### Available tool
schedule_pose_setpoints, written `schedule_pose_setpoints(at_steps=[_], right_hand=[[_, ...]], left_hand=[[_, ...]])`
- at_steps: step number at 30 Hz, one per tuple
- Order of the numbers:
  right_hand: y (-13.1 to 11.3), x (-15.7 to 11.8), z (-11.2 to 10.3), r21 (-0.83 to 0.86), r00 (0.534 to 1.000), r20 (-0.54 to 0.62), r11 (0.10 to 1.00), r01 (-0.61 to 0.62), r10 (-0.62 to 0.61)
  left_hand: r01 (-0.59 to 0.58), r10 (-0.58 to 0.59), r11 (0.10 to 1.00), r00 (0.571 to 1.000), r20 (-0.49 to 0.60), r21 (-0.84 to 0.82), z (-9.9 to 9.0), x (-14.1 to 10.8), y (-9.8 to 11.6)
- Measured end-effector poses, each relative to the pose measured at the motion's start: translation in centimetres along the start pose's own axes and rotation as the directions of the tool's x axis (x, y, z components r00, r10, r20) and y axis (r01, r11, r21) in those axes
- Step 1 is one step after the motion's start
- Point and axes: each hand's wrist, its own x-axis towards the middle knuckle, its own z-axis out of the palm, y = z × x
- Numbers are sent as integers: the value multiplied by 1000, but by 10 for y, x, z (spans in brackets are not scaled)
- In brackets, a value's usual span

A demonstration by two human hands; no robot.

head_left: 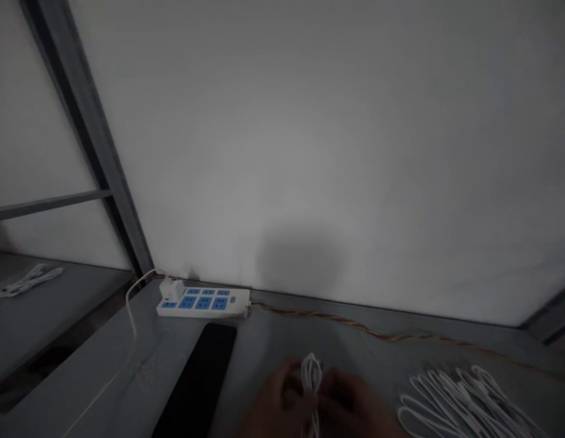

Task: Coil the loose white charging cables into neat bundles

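A coiled white cable (311, 372) stands upright between my two hands at the bottom middle of the head view. My left hand (280, 404) is closed around the lower part of the bundle, thumb across it. From the other side, the bent fingers of my right hand (348, 404) press against the same cable. The picture is dark, so the exact fingertip contact is hard to see. Just right of my hands lies a pile of looped white cables (460, 401). On the left is a black flat object (200, 377), like a phone.
A white power strip (239, 304) with blue sockets lies near the wall, with a white charger (171, 289) plugged in. Its thin white cord (128, 304) runs down the left. A twisted red-yellow wire (328, 315) crosses the grey table (273, 340). Another cable bundle (31, 280) lies far left.
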Motion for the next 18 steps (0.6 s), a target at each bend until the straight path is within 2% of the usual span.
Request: schedule_pose_setpoints(at_steps=[4,6,7,9,10,12,13,15,18], right_hand=[[2,0,-2,-18,998,-21,998,52,-52],[3,-1,-5,7,998,-23,998,64,-64],[3,-1,-6,32,998,-13,997,64,-63],[2,-1,-9,89,999,23,995,47,-49],[1,-1,-10,112,999,40,993,28,-32],[-1,-1,-12,136,997,71,991,-17,7],[-2,-1,-11,135,996,80,990,-36,25],[-4,-2,-10,107,995,75,992,-70,62],[-5,-5,-7,39,997,29,997,-70,69]], left_hand=[[-10,8,989,1000,-13,-148,-3,-5,5],[-110,110,989,994,3,-101,-7,-8,7],[-188,189,982,982,15,-25,-9,-8,6],[-386,377,900,923,83,203,-15,-7,2],[-479,461,813,877,137,332,-17,-6,-1],[-616,562,617,781,274,489,-22,-4,-6],[-632,572,557,762,302,539,-24,-3,-8],[-592,559,533,783,273,604,-25,-2,-9],[-526,517,614,831,203,588,-21,-3,-7]])
